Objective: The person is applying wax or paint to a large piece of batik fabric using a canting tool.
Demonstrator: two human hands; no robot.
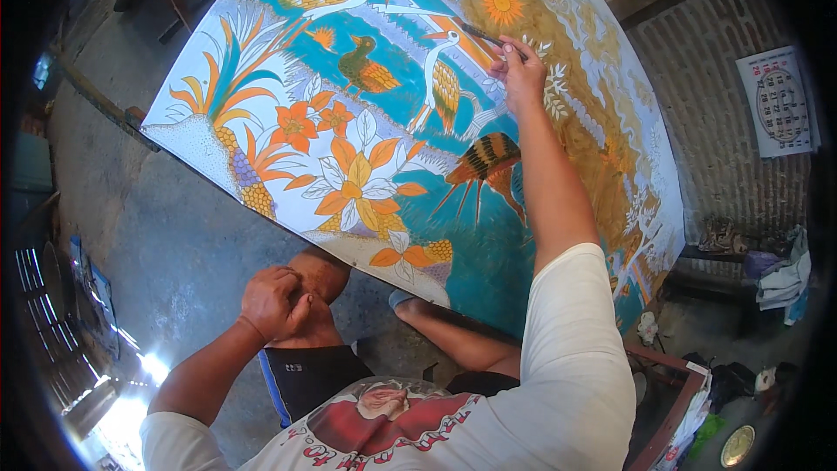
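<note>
One arm [558,187] outstretched, left hand [275,303] on knee [324,276]

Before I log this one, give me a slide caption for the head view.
Right hand holding a slim dark tool over a bird-and-flower painting, left hand resting on the bent leg.

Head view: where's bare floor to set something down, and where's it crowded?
Bare: grey floor between the painted panel and the left hand at the left knee, continuing leftward. Crowded: lower right, with a reddish wooden frame, a green item and a round yellowish disc.
</note>
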